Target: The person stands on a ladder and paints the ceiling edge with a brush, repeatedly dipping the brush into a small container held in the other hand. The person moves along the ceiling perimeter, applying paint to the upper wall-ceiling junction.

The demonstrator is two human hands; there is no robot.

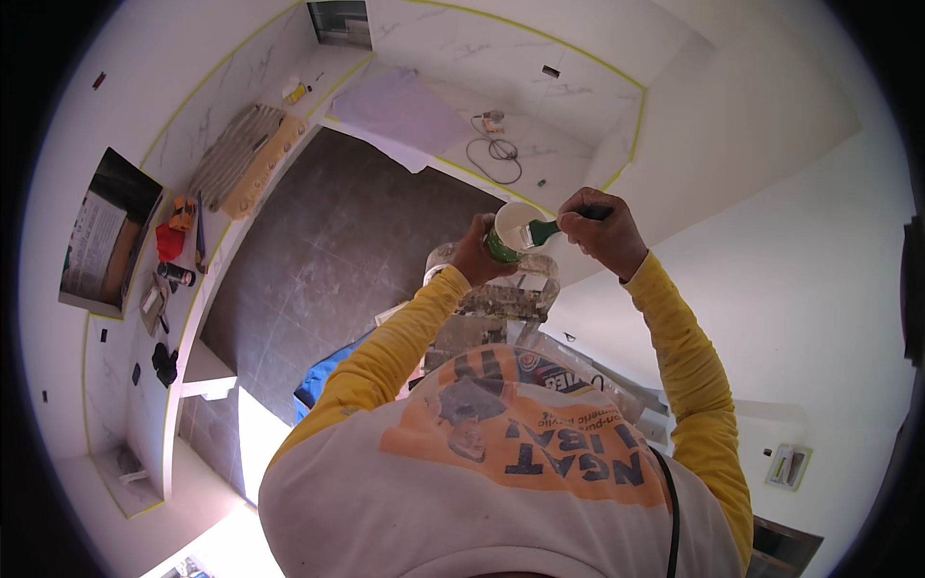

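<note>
My left hand (pixel 481 254) is wrapped round a small green cup or can (pixel 500 248) with a pale inside. Its mouth faces up toward me. In my right hand (pixel 605 231) is a paintbrush (pixel 544 229) with a green ferrule end and a dark handle. The brush's whitish bristles lie at the cup's rim, over the opening. How much the cup holds I cannot make out. Just beyond and below both hands stands a paint-spattered stool or step (pixel 496 294).
A marble-look counter (pixel 568 159), edged with yellow tape, carries a lilac sheet (pixel 400 111) and a corded tool (pixel 492 121). Along the left counter lie a red cloth (pixel 170 243), a dark can (pixel 176 274) and a striped cloth (pixel 236 154). A blue bag (pixel 328 371) rests on the dark tiled floor (pixel 318 241).
</note>
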